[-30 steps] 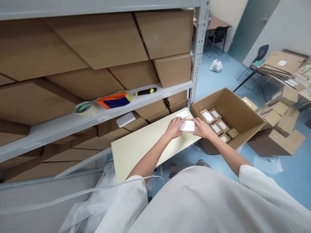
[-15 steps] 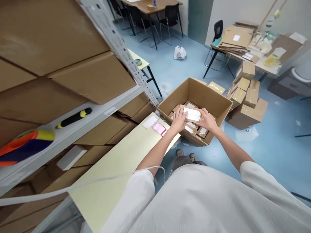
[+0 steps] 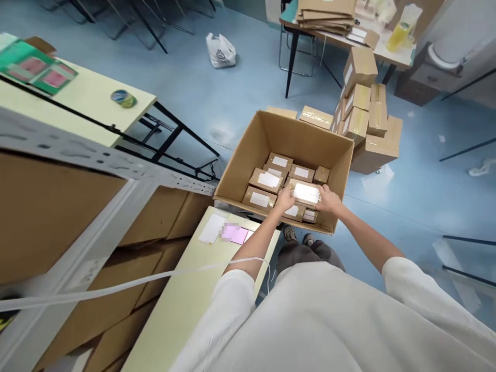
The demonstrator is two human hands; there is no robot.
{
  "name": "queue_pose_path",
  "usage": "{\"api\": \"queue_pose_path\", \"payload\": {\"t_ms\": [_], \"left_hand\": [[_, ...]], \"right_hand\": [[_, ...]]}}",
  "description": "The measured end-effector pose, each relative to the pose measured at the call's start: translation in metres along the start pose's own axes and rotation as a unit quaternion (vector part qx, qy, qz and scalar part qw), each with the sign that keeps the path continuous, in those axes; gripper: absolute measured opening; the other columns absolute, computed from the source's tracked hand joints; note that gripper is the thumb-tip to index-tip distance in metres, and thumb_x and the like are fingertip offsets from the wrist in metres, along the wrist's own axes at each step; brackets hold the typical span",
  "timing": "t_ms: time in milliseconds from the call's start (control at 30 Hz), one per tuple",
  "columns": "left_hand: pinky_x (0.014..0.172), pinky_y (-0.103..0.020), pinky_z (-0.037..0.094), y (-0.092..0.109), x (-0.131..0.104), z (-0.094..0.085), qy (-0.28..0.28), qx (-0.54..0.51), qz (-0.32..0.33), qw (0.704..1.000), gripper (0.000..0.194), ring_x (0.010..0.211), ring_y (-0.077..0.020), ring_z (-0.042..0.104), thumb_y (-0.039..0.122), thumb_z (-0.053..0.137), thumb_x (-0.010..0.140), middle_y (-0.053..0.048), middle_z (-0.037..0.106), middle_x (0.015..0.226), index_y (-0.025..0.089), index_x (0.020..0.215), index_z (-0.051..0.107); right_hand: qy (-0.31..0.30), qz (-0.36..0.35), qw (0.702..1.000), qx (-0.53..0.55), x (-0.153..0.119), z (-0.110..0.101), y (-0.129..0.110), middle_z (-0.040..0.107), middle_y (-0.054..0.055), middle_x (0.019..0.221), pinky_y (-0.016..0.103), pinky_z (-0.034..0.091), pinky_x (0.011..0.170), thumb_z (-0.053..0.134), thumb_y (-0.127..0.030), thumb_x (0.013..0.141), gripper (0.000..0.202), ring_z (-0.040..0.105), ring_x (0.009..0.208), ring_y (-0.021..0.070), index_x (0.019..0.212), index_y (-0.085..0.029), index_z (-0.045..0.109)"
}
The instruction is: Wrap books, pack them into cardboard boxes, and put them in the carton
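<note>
Both hands grip one small brown parcel with a white label, held low inside a large open cardboard box on the blue floor. My left hand clasps its left end and my right hand its right end. Several similar labelled parcels lie in rows on the box's bottom, beneath and beside the held one.
A pale yellow table with white and pink slips stands at my left, next to a metal shelf rack of cartons. Stacked small boxes sit behind the big box. Another table with a tape roll is further left.
My hands carried the parcel from the yellow table rightward over the big box and lowered it inside. The view swung right and down.
</note>
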State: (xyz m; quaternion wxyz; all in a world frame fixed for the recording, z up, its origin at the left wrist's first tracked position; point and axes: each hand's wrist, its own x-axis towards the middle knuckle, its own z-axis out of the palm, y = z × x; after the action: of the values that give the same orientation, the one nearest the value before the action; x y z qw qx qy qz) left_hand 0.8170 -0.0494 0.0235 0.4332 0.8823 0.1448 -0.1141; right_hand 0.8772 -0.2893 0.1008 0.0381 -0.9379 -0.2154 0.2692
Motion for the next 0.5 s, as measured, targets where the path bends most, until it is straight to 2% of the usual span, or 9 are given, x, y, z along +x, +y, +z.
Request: {"api": "queue_pose_path", "payload": {"t_ms": [167,333,500], "left_hand": [[0.112,-0.041,0.053,-0.024,0.031,0.033,-0.049,-0.091,-0.07,0.992,0.056,0.125,-0.0276,0.07,0.017,0.068,0.088,-0.013,0.077,0.134,0.018,0.143,0.064],[0.112,-0.043,0.054,-0.035,0.051,0.066,-0.083,-0.123,-0.134,0.98,0.049,0.125,-0.0282,0.071,0.016,0.066,0.09,-0.017,0.075,0.137,0.014,0.139,0.066],[0.105,-0.043,0.059,-0.033,0.055,0.105,-0.095,-0.175,-0.162,0.967,0.067,0.116,-0.0292,0.074,0.032,0.082,0.09,-0.018,0.077,0.132,0.017,0.151,0.056]], "right_hand": [[-0.056,0.038,0.998,0.002,0.021,0.029,0.004,0.049,0.023,0.152,0.046,0.057,0.096,0.09,-0.047,0.079,0.103,0.072,0.116,0.0391,0.164,-0.025,0.037],[-0.074,0.14,0.987,0.038,0.035,0.051,-0.004,0.051,0.022,0.144,0.047,0.059,0.092,0.086,-0.049,0.082,0.086,0.073,0.112,0.0381,0.152,-0.02,0.045],[-0.067,0.232,0.965,0.108,0.051,0.069,-0.012,0.049,0.022,0.143,0.048,0.059,0.093,0.079,-0.064,0.087,0.084,0.074,0.111,0.0368,0.149,-0.02,0.044]]}}
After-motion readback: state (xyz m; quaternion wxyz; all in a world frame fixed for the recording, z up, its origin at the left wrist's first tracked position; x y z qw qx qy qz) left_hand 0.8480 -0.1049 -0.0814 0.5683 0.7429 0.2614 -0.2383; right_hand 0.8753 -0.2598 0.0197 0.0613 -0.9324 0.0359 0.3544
